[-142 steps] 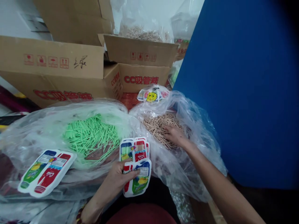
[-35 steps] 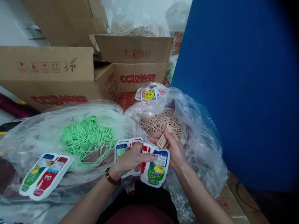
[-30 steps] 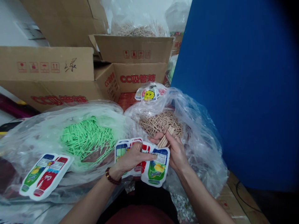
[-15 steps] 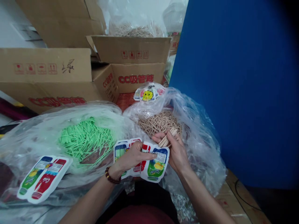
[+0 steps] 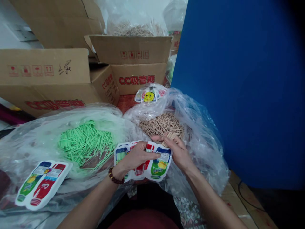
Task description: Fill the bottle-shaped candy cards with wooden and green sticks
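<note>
My left hand (image 5: 137, 157) is closed on bottle-shaped printed pouches (image 5: 158, 167), its thumb lying across the front. One half is green and blue with a lemon picture, another is red. Green sticks show through the pouch's left part. My right hand (image 5: 179, 153) grips a bundle of thin beige sticks (image 5: 171, 136) at the upper edge of the right-hand pouch; whether the stick ends are inside it is hidden. Just beyond that hand lies a heap of brown sticks (image 5: 162, 124) in a clear plastic bag (image 5: 202, 136).
Green sticks (image 5: 85, 140) lie heaped on another plastic bag (image 5: 19, 146), with a flat double-bottle pouch (image 5: 43, 184) near its front. Open cardboard boxes (image 5: 45, 92) stand behind. More printed pouches (image 5: 149, 95) sit at the back. A blue panel (image 5: 233, 95) rises on the right.
My right hand has tilted the beige sticks down against the pouch's top edge, and its fingers cover more of them. The pouches have shifted up slightly with my left hand.
</note>
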Available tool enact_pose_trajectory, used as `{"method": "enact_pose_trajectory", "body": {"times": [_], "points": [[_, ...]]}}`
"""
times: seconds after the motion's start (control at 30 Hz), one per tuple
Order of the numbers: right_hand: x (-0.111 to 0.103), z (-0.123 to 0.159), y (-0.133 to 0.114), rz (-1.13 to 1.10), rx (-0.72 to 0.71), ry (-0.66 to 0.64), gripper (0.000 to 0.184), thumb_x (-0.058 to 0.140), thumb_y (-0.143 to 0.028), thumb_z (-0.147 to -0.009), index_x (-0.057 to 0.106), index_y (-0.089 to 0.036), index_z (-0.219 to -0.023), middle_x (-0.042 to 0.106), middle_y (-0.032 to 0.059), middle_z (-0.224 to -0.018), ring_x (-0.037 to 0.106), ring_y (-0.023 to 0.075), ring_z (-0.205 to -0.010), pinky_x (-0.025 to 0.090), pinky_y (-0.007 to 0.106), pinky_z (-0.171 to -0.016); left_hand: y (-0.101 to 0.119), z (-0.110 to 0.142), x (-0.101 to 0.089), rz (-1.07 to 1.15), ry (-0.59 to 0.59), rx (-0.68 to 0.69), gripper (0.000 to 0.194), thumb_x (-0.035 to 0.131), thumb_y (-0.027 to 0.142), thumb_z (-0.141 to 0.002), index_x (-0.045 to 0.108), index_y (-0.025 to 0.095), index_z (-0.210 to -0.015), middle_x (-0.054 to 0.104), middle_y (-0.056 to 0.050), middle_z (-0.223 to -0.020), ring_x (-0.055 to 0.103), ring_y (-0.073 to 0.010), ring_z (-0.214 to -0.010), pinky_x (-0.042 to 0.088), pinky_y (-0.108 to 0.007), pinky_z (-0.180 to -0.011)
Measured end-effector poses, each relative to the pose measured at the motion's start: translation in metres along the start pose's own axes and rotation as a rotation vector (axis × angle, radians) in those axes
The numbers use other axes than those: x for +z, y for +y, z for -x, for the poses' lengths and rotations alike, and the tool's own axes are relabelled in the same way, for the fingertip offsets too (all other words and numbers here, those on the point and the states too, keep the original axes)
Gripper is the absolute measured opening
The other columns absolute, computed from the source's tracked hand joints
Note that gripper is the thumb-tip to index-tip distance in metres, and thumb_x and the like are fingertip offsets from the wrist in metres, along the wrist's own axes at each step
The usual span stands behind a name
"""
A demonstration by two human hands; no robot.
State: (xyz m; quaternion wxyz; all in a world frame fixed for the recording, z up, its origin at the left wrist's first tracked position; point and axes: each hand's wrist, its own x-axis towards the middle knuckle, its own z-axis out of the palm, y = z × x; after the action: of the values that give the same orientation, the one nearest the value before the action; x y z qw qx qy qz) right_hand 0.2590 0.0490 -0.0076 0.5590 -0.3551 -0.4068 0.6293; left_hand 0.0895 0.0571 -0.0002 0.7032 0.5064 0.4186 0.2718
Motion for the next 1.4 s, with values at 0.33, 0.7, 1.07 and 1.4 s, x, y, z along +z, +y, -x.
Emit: {"method": "enact_pose_trajectory", "body": {"times": [0.33,0.7,1.07,1.4], "points": [[-0.009,-0.025,-0.026,0.324,-0.091,-0.210,0.026,0.051,-0.039,-0.091,0.067,-0.025,-0.107,0.071,0.0030,-0.110,0.064,0.0192,-0.103,0.049,0.033,-0.089,0.015,-0.017,-0.002,0.038,0.012,0.076,0.023,0.079,0.030,-0.067,0.072,0.011,-0.078,0.073,-0.002,-0.071,0.066,-0.0152,-0.061,0.051,-0.024,-0.061],[-0.016,-0.035,-0.027,0.557,-0.205,-0.130,0.013,0.067,-0.032,-0.080,0.071,-0.021,-0.085,0.069,0.0005,-0.079,0.061,0.0140,-0.072,0.047,0.025,-0.065,0.007,-0.020,-0.014,0.124,0.073,0.187,0.020,0.080,0.027,-0.067,0.072,0.012,-0.078,0.072,-0.002,-0.071,0.064,-0.0141,-0.061,0.052,-0.026,-0.064],[-0.002,-0.037,-0.055,1.021,-0.327,-0.253,0.023,0.055,-0.033,-0.090,0.067,-0.017,-0.078,0.062,0.0004,-0.069,0.055,0.0130,-0.065,0.040,0.024,-0.061,0.009,-0.005,-0.023,-0.564,0.279,0.641,0.020,0.062,0.031,-0.086,0.067,0.015,-0.074,0.058,-0.001,-0.070,0.054,-0.0146,-0.071,0.041,-0.026,-0.067],[0.024,-0.047,-0.076,1.260,-0.295,-0.584,0.014,0.056,-0.017,-0.087,0.070,-0.019,-0.084,0.068,0.0010,-0.080,0.061,0.0134,-0.074,0.040,0.024,-0.068,0.006,0.004,-0.027,-0.848,0.380,0.792,0.020,0.057,0.027,-0.090,0.063,0.015,-0.076,0.057,-0.001,-0.073,0.052,-0.0145,-0.073,0.038,-0.025,-0.066]]}}
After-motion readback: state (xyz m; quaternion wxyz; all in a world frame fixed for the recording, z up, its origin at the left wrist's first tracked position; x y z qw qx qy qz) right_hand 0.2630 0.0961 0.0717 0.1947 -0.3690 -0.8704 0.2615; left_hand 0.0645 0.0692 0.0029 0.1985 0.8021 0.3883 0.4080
